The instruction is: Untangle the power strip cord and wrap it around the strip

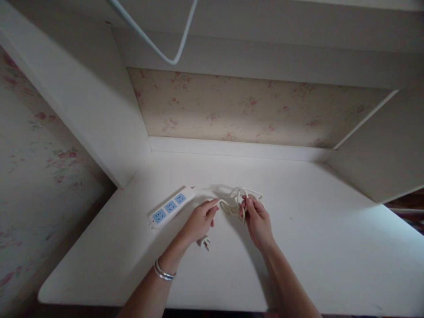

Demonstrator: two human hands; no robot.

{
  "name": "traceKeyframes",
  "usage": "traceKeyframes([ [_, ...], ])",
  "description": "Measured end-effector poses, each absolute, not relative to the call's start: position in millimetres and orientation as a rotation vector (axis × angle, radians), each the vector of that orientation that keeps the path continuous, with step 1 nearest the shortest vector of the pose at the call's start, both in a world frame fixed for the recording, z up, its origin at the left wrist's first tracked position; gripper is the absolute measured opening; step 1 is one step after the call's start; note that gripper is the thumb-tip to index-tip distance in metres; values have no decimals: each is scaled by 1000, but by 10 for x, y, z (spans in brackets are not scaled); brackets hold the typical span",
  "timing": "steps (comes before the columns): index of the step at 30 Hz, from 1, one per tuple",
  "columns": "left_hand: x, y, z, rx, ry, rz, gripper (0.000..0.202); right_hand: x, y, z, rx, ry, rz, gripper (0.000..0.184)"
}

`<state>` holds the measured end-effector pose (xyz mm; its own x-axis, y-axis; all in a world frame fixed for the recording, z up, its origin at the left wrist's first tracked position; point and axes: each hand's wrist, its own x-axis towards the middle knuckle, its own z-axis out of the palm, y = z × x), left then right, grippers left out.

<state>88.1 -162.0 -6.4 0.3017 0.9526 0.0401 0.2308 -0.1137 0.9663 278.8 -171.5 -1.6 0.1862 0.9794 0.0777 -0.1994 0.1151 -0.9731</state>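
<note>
A white power strip [171, 206] with three blue socket faces lies slanted on the white desk, left of my hands. Its cord [238, 191] runs from the strip's upper right end into loose loops. My left hand [199, 219] pinches the cord near the plug end, with bracelets on that wrist. Below this hand hangs or rests the plug [204, 242], its prongs pointing down right; I cannot tell whether it touches the desk. My right hand [258, 221] is closed on the looped cord, fingertips gripping several strands.
The white desk [318, 247] has a raised back edge and side panels [96, 97]. Flowered wallpaper [238, 110] covers the wall behind. A shelf [265, 57] overhangs the back, and a pale bent cable or rod [172, 61] hangs at the upper left.
</note>
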Motion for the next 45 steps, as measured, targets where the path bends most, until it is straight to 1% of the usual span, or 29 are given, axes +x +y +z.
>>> traceKeyframes([
  [4,937,-1658,-65,1342,1067,903,46,2796,-1573,59,-894,-799,1283,24],
  [8,938,-1667,-15,1195,1034,904,40,2798,-1434,84,-840,-743,1342,25],
  [10,923,-1672,-2,1135,1026,867,43,2811,-1390,66,-828,-768,1343,29],
  [14,902,-1699,6,1117,1013,800,53,2876,-1353,0,-837,-756,1289,40],
  [15,902,-1705,10,1133,995,783,52,2894,-1351,-16,-848,-734,1268,43],
  [18,903,-1698,33,1156,961,777,37,2928,-1356,-54,-869,-699,1207,51],
  [20,896,-1668,56,1138,983,848,35,2930,-1372,-79,-883,-746,1189,57],
  [22,881,-1631,82,1100,1026,964,40,2925,-1397,-115,-943,-832,1162,58],
  [24,862,-1602,104,1048,1059,1072,41,2930,-1429,-165,-1094,-902,1070,54],
  [27,842,-1594,124,961,1046,1143,33,2965,-1479,-239,-1441,-986,876,41],
  [28,838,-1596,128,938,1027,1153,30,2980,-1493,-254,-1540,-1041,837,39],
  [30,829,-1599,139,893,979,1166,26,3000,-1513,-264,-1660,-1175,797,44],
  [33,794,-1581,169,731,882,1183,24,2999,-1513,-254,-1666,-1244,742,51],
  [38,693,-1554,242,437,616,1163,20,2984,-1470,-274,-1573,-1095,785,54],
  [40,672,-1577,271,461,520,1141,26,2984,-1458,-287,-1524,-1049,799,53],
  [43,690,-1629,304,583,471,1157,48,2973,-1452,-281,-1444,-979,832,53],
  [45,724,-1653,309,651,521,1180,52,2961,-1456,-262,-1421,-931,868,53],
])
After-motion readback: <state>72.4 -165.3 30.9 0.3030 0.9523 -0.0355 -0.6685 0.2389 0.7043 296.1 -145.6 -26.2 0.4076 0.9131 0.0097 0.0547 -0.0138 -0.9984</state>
